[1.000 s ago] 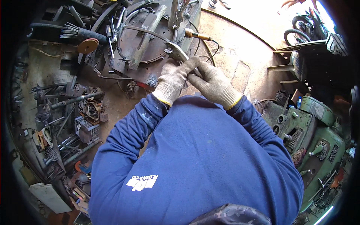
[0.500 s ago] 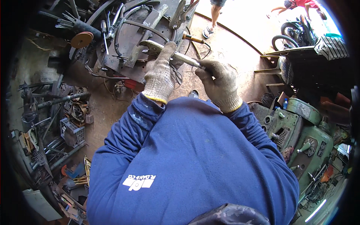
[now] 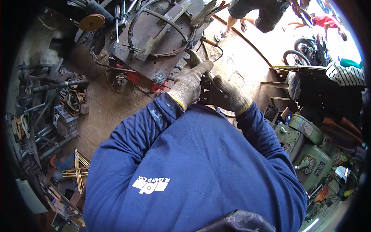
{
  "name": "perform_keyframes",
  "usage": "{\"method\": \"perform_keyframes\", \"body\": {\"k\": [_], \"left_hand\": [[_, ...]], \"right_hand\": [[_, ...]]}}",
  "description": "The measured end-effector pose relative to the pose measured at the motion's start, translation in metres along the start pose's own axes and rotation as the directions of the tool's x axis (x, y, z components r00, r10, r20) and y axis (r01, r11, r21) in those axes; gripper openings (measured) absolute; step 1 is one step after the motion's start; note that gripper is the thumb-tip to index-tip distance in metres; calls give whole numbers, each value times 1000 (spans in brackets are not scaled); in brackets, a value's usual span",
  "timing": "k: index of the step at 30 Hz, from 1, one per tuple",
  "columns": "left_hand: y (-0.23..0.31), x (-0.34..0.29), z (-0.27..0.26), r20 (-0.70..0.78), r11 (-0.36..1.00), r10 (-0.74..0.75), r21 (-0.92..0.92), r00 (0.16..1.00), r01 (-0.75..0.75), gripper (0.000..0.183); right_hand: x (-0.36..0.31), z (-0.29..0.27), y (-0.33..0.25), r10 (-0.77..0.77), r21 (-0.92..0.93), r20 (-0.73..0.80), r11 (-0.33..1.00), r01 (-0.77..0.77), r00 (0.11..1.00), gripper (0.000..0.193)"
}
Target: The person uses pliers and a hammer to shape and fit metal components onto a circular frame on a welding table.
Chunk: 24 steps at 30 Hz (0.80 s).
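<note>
A long, worn metal tool (image 3: 195, 58) with a curved, jaw-like far end slants between my gloved hands, just off the corner of a steel worktable (image 3: 123, 52). My left hand (image 3: 189, 86) is closed around its middle, with fingers lying along the top. Lower down, my right hand (image 3: 231, 94) is closed on the near end, and the glove hides that part. The tool's exact kind is unclear. On the worktable, a round metal ring (image 3: 133, 27) and a flat bar (image 3: 154, 40) lie close to the left hand.
A wood-handled tool (image 3: 209, 41) with a cable sticks out past the table edge. Red metal parts (image 3: 139, 80) sit under it. Green machinery (image 3: 315, 166) stands at right, near a chair (image 3: 291, 85). Scrap and pipes (image 3: 58, 87) crowd the left. Another person's legs (image 3: 232, 24) show ahead.
Both hands have moved closer to my body, and the tool has turned to point more steeply away. The view has shifted. The person ahead has come further into sight.
</note>
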State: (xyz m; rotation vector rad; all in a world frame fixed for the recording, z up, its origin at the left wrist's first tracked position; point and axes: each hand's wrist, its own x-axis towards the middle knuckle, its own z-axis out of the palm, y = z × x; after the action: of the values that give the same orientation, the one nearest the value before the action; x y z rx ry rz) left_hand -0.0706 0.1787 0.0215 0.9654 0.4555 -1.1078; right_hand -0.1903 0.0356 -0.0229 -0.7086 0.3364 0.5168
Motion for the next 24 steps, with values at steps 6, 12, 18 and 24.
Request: {"method": "perform_keyframes", "body": {"k": [6,12,18,24], "left_hand": [[5,-7,-2,-22,999,42,28,999,-41,35],[24,-7,-24,18,947,74,312,997,-76,45],[54,-3,-72,545,76,398,782,738,-619,46],[116,7,-146,582,-517,809,773,86,-369,62]], "right_hand": [[-3,4,-23,122,-123,-41,984,-126,992,61],[15,26,-45,196,-206,-37,958,-200,980,55],[18,39,-51,136,-157,-58,977,-144,989,56],[27,59,-52,197,-62,-217,975,-215,956,54]]}}
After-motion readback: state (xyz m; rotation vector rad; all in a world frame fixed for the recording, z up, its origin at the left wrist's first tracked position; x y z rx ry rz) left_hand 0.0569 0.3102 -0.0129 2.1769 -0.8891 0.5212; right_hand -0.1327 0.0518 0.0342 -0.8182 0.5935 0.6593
